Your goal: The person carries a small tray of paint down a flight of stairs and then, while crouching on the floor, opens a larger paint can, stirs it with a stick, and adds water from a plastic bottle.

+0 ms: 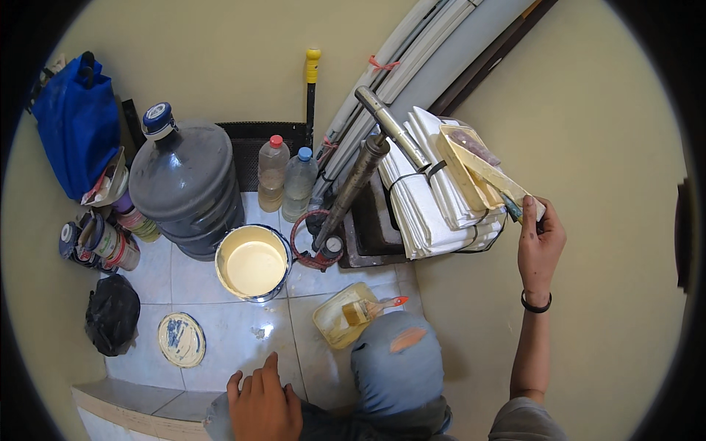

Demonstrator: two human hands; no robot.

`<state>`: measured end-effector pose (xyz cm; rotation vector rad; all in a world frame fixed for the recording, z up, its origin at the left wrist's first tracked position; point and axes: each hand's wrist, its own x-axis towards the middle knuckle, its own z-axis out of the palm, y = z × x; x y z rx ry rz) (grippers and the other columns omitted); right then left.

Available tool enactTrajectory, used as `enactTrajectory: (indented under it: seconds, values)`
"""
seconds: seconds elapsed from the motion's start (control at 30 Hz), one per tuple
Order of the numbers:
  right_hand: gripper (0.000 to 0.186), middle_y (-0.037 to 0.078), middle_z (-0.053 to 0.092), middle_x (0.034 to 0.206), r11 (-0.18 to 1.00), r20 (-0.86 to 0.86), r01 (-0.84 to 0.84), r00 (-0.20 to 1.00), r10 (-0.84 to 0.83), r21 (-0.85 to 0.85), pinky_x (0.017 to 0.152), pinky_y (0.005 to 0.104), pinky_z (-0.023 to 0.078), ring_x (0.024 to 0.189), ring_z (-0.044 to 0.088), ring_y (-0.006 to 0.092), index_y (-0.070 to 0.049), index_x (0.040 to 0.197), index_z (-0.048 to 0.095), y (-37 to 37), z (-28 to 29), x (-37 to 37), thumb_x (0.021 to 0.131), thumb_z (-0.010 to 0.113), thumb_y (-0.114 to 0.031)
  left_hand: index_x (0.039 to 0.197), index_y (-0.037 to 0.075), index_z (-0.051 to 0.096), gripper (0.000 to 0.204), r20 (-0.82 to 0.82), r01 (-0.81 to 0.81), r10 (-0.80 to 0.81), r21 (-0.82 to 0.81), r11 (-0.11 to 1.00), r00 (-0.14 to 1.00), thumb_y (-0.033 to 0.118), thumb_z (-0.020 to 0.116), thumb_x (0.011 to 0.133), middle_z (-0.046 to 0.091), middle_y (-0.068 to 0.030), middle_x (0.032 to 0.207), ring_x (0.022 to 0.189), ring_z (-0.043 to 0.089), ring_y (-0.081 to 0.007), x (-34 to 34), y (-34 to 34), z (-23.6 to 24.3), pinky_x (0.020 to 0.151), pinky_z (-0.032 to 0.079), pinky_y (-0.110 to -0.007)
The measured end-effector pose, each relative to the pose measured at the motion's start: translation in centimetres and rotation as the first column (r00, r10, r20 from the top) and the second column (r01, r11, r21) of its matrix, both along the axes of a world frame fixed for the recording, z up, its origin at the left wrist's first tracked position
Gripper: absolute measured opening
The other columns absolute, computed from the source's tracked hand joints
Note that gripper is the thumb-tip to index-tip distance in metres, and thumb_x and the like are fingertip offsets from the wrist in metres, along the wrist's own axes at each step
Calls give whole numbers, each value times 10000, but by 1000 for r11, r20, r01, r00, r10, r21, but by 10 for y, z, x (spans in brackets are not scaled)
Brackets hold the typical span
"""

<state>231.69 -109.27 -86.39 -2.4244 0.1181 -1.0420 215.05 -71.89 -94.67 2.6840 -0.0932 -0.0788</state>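
My right hand [542,242] is raised at the right, its fingers closed on the near end of a cream-coloured, trough-shaped paint tray [460,173]. A blue-green handle-like piece [510,209] shows beside my fingertips; I cannot tell whether it is separate. The tray rests against a strapped stack of white folded sheets [419,213]. Low in the view, my left hand [265,404] hangs near my knee with its fingers apart, holding nothing. On the tiles ahead stand an open can of cream paint [252,264] and a shallow yellowish container [334,323] with a red-tipped paintbrush [371,310] lying across it.
A paint-smeared lid [182,339] and black plastic bag [112,314] lie left. Behind are a large water jug [184,180], two bottles [272,173], a floor pump [353,187] and leaning white pipes [404,73]. A blue bag [77,125] hangs far left. A ledge [140,411] runs lower left.
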Motion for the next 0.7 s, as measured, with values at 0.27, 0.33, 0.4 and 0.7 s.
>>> enactTrajectory:
  seconds: [0.27,0.33,0.4,0.7]
  values:
    - [281,-70,468,656,1000,156,15,988,-11,-22,519,230,261,594,333,20,34,1018,699,-8,6,-3,1069,620,-231,1401,11,515,486,-2,1,-1,26,1000,1000,138,641,949,692,-153,1069,1019,655,-321,3,-2,-2,1052,446,-524]
    - [276,-65,478,664,998,93,59,994,-56,-24,521,229,265,603,341,21,36,1020,695,-9,12,-10,1068,622,-226,1405,10,512,493,-7,-3,4,33,999,1000,139,645,948,691,-155,1084,1029,655,-314,4,-4,-2,1058,444,-522]
    - [277,-69,475,667,999,111,19,994,-15,-40,524,227,265,613,349,21,37,1009,695,-11,10,-10,1069,621,-223,1327,-26,563,500,37,-42,44,-63,997,998,43,681,846,654,-144,965,932,647,-326,6,-8,-5,1011,434,-537]
    - [203,53,575,725,912,-2,72,997,-79,-405,643,325,383,617,487,156,-30,1042,735,-9,-5,-7,1010,675,-222,1331,-30,560,507,49,-16,19,-63,998,999,21,681,841,648,-148,943,898,654,-320,7,-16,-6,982,444,-536]
